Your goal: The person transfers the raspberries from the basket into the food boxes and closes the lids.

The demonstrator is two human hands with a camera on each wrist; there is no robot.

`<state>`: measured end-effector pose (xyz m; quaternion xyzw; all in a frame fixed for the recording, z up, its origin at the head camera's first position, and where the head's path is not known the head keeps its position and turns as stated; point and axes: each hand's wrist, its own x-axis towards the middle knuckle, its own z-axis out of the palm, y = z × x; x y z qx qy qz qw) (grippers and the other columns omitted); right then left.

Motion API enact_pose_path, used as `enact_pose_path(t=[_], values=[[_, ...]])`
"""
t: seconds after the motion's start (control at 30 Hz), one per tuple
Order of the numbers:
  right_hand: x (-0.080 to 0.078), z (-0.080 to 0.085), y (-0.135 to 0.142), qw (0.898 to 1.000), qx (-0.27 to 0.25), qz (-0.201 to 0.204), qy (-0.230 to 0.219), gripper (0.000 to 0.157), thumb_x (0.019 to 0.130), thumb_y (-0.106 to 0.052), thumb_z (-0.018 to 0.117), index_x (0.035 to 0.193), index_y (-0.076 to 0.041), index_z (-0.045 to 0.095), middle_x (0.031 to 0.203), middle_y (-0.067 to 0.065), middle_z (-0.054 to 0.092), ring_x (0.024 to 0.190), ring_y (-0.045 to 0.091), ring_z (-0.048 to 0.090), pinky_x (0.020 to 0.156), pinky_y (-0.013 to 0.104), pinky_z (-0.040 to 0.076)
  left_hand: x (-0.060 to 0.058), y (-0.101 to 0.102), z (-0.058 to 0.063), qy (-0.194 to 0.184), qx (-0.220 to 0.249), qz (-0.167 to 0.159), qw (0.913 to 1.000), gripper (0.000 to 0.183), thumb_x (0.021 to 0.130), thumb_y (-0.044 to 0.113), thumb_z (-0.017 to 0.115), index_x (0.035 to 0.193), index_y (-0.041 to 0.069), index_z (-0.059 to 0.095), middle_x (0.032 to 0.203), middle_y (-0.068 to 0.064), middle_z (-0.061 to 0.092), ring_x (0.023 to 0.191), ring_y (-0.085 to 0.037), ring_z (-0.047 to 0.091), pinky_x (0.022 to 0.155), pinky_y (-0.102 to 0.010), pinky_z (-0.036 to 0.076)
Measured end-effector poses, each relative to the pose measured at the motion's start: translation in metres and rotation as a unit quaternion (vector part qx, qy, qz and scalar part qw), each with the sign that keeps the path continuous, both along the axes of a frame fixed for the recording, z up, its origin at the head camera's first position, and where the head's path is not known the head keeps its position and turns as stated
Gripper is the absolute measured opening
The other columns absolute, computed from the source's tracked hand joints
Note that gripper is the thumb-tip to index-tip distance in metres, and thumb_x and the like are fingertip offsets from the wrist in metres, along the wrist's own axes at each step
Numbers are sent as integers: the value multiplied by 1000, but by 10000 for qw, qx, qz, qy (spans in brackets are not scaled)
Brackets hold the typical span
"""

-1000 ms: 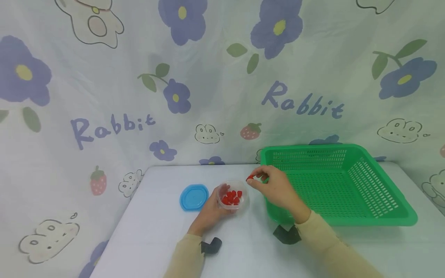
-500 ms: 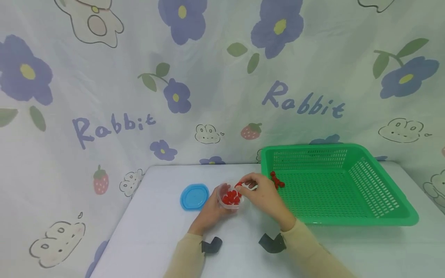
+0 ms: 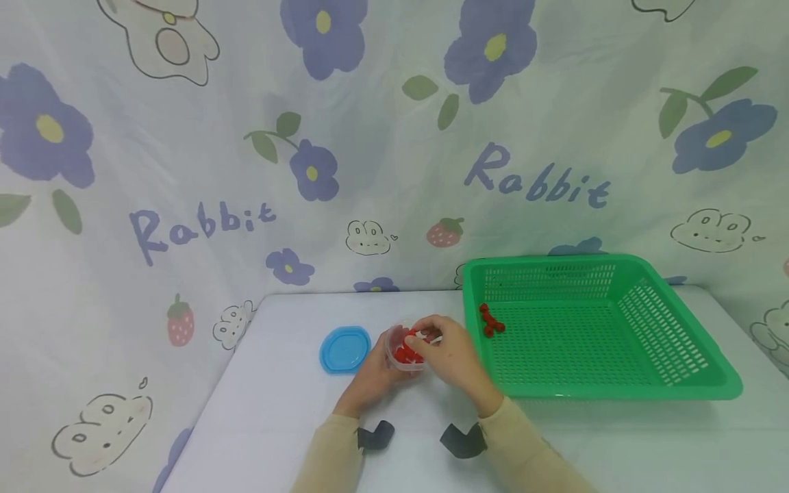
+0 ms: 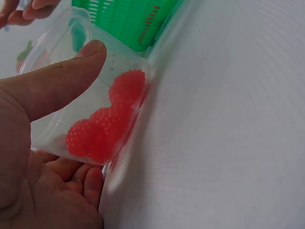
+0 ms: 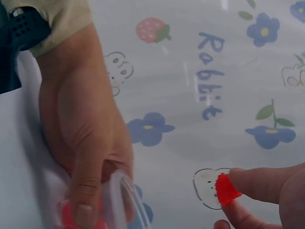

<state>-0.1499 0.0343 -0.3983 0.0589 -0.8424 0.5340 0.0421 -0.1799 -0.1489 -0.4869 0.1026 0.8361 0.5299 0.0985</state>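
Note:
My left hand [image 3: 370, 380] grips a small clear plastic tub [image 4: 121, 53], its thumb along the near side and its fingers round the far side. Inside the tub lie several red raspberries [image 4: 127, 88], heaped at the bottom. Over the tub's mouth is my right hand [image 3: 455, 356], thumb and fingertips pinching one raspberry [image 5: 226, 190]. From above, these fingers hide part of the tub's contents.
To the left of the tub a blue lid [image 3: 345, 350] lies on the white table [image 3: 277, 424]. A large green plastic basket [image 3: 610, 393] stands at the right, with several raspberries [image 3: 490, 320] in its left end. A printed curtain [image 3: 382, 171] hangs behind.
My right hand has moved left from the basket's edge to over the tub, carrying the pinched raspberry. The raspberries in the basket have come into view. My left hand and the tub have hardly moved.

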Motion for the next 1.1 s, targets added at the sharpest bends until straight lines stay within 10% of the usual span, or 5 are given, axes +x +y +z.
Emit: enact_pose_path(t=[1.1], values=[[-12, -60, -19, 9857, 55, -1472, 824, 21, 86, -14, 78, 105, -8, 69, 116, 14, 56, 115, 31, 53, 97, 50, 51, 0, 2, 0, 270, -56, -59, 9996, 95, 78, 27, 87, 155, 18, 33, 152, -2, 45, 142, -30, 38, 107, -56, 43]])
